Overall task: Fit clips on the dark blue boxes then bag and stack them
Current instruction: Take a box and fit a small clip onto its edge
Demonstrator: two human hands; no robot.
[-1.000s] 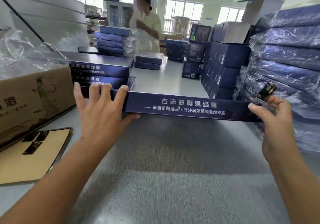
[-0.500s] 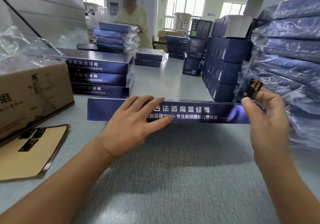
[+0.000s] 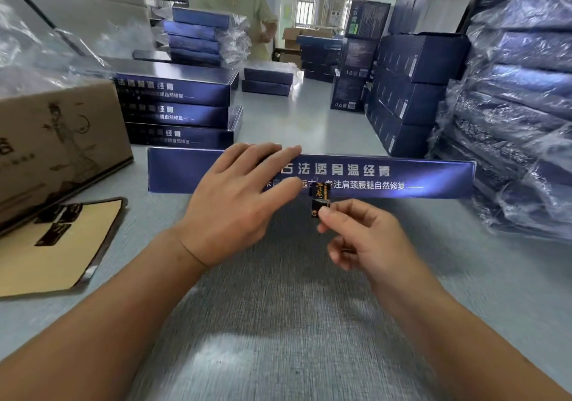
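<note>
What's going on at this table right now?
A person is working on a dark blue box lying on the grey table. The left hand rests on the box's near side, while the right hand pinches a small black clip at the box's front edge, not visibly fitted yet. Bagged boxes are stacked on the right.

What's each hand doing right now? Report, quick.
Left hand: open, fingers spread on the dark blue box.
Right hand: pinching a small black clip.
</note>
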